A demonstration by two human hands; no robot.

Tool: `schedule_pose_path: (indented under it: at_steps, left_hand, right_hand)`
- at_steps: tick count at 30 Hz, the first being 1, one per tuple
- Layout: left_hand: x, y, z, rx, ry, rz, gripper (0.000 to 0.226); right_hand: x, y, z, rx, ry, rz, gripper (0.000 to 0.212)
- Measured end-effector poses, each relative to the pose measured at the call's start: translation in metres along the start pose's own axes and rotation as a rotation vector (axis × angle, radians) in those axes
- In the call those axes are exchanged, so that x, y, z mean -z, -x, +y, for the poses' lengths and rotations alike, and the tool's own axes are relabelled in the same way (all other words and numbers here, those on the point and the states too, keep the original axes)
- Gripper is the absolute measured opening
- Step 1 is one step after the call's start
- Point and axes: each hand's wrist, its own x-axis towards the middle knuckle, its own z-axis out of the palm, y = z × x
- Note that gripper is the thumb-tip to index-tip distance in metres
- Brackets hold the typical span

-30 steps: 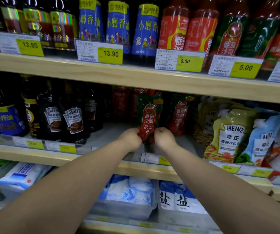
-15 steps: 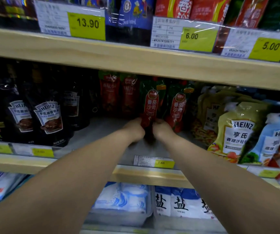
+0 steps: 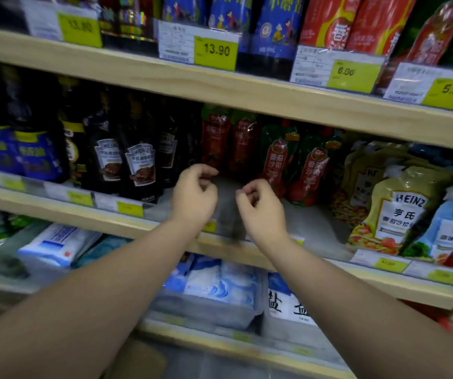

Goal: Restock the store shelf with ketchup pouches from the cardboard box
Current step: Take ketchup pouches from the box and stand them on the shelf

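Two soft red-and-green ketchup pouches (image 3: pixel 275 165) with spouted caps stand upright near the front of the pale wooden middle shelf (image 3: pixel 247 97), with two darker red pouches (image 3: pixel 228 143) behind them to the left. I judge each one light, floppy and slick in its glossy film, its filled belly likely to sag and tip when nudged; the firmest places to take it look like the stiff neck under the cap or both side seams low down. My left hand (image 3: pixel 195 198) and right hand (image 3: pixel 263 209) hover just in front of the pouches, fingers loosely curled, holding nothing and touching no pouch. Half a second ago both hands were pressed together at the foot of the front-left pouch, steadying it; now they have let go, drawn back toward the shelf edge and parted. That pouch stands on its own. No cardboard box is in view.
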Motion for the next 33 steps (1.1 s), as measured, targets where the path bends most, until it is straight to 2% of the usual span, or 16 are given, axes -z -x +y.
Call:
schedule_pose_path:
  at_steps: [2,6,11,14,16,19,23,26,29,33]
  left_hand:
    - [0.033,0.020,-0.013,0.037,-0.001,0.105,0.030]
    - [0.101,0.081,-0.070,0.283,0.021,0.294,0.028]
    - [0.163,0.159,-0.158,0.543,-0.133,0.365,0.027]
    - [0.193,0.190,-0.197,0.700,-0.143,0.382,0.026]
    - [0.208,0.207,-0.215,0.776,-0.129,0.368,0.022]
    - [0.229,0.227,-0.243,0.903,-0.213,0.295,0.016]
    - [0.259,0.234,-0.276,1.047,-0.293,0.271,0.025]
    - [0.280,0.230,-0.298,1.065,-0.418,0.258,0.032]
    - [0.290,0.231,-0.315,1.063,-0.496,0.107,0.034]
    - [0.285,0.240,-0.333,1.113,-0.523,-0.115,0.036]
  right_hand:
    - [-0.022,0.026,-0.016,0.008,-0.054,-0.064,0.016]
    - [-0.082,0.085,-0.034,-0.019,-0.118,-0.309,0.020]
    - [-0.159,0.145,-0.039,-0.019,-0.158,-0.536,0.013]
    - [-0.205,0.175,-0.036,-0.029,-0.145,-0.679,0.019]
    - [-0.230,0.191,-0.033,-0.037,-0.096,-0.803,0.021]
    - [-0.265,0.213,-0.029,-0.055,0.003,-0.924,0.010]
    - [-0.311,0.237,-0.024,-0.190,0.048,-1.040,0.006]
    - [-0.340,0.252,-0.017,-0.298,0.057,-1.146,0.015]
    - [-0.369,0.265,-0.005,-0.329,0.131,-1.199,0.024]
    - [-0.406,0.273,0.009,-0.180,0.280,-1.205,0.037]
